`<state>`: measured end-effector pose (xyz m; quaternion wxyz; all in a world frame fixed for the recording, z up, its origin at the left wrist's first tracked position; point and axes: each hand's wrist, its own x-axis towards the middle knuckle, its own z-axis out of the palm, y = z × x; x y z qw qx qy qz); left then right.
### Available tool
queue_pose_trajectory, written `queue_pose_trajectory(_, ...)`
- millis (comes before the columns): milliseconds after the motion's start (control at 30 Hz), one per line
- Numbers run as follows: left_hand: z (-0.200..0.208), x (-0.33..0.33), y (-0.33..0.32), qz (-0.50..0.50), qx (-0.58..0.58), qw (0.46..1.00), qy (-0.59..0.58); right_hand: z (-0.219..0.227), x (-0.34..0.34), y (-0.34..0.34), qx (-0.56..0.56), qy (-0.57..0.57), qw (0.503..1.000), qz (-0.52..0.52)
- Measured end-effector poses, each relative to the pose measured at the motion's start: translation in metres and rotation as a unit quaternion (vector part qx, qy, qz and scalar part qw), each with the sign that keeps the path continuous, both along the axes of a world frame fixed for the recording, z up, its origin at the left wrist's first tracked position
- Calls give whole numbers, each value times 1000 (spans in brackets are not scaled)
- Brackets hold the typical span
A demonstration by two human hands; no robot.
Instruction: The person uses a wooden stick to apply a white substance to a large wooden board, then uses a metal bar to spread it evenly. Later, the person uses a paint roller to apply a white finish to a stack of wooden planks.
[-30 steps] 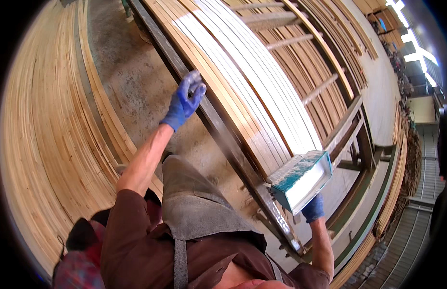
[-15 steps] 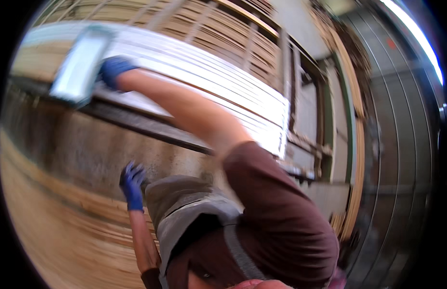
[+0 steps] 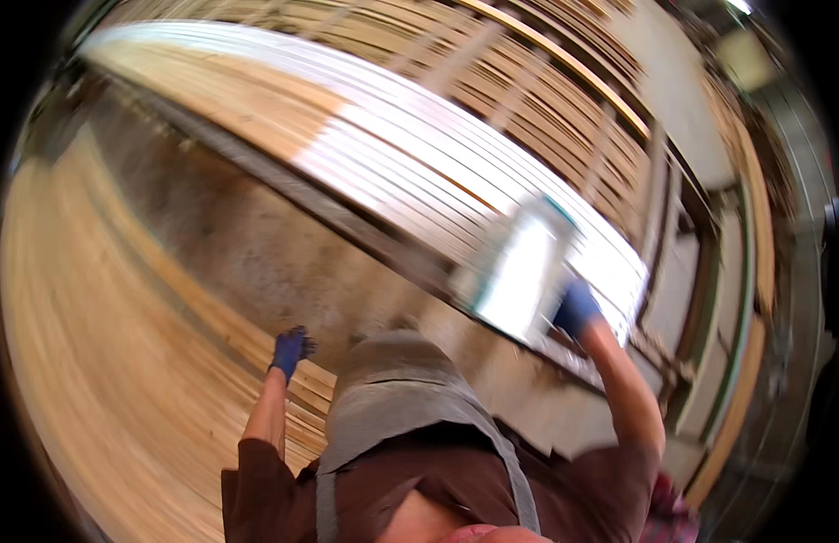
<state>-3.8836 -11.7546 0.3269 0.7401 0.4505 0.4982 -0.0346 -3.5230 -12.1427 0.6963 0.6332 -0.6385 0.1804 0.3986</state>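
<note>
The pale rectangular tray-like container with a teal rim (image 3: 519, 267), blurred by motion, is raised in the air in front of the person, above the long dark metal rail (image 3: 347, 222) and against the near edge of the whitish stack of long boards (image 3: 455, 154). The right hand (image 3: 575, 308), in a blue glove, has its grip closed on the container's lower right edge, arm stretched up. The left hand (image 3: 291, 348), also blue-gloved, hangs low beside the grey apron (image 3: 392, 403) with its fingers loosely spread and holds nothing, just over the edge of the tan wooden boards (image 3: 112, 344) lying at the left. Held by one edge only and tilted, the container could slip from the grip or spill whatever it carries; it could also knock against the rail or the board stack, being so close to both. Between rail and tan boards runs a strip of rough grey concrete floor (image 3: 229, 235). Farther back, wooden racking with slats (image 3: 564, 81) fills the workshop, and a green-framed structure (image 3: 736, 299) stands at the right.
</note>
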Motion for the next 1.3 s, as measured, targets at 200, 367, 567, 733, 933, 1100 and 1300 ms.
queue_pose_trajectory(200, 70, -38, -3, 72, -13, 986, 150, -14, -6, -78, -360, -452, 702, 417)
queue_pose_trajectory(367, 58, -92, -11, 149, -85, 969, 179, -46, 7, -5, -281, -535, 730, 319)
queue_pose_trajectory(567, 32, -141, 62, 221, -129, 945, 202, -70, 97, 173, -179, -509, 779, 319)
queue_pose_trajectory(733, 20, -165, 167, 243, -174, 943, 145, -62, 144, 381, -182, -498, 774, 347)
queue_pose_trajectory(933, 23, -110, 415, 284, -58, 954, 77, -53, 189, 650, -154, -597, 653, 440)
queue_pose_trajectory(1100, 42, -13, 610, 211, 55, 976, 31, -70, 224, 893, -172, -610, 590, 501)
queue_pose_trajectory(1300, 44, 2, 775, 285, -46, 943, -168, -59, 212, 1207, -157, -670, 541, 483)
